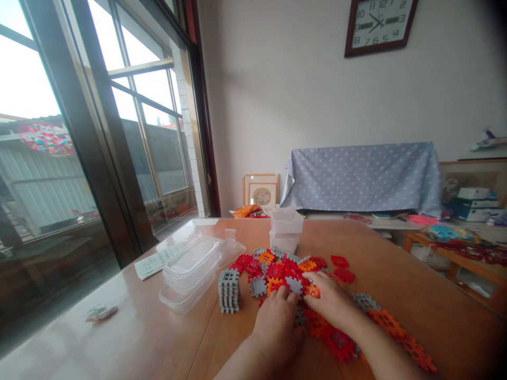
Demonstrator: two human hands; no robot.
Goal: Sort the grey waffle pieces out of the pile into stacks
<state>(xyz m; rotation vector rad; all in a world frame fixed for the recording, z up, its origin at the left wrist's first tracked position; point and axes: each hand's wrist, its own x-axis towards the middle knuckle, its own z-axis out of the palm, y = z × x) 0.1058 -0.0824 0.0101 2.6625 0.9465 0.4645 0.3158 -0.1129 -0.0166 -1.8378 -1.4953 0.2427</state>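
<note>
Wooden table (pixel 443 311): left hand (pixel 276 328) curled on plastic blocks (pixel 277 272), right hand (pixel 328 301) splayed atop, grip unclear in both; grey stack (pixel 229 291) just left.

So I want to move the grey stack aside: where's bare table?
The table is bare right of the loose red tiles, up to its far edge, and in front of the clear tubs, towards the window. It's crowded around the left hand and right hand, where tiles heap up beside the grey stack.
</note>
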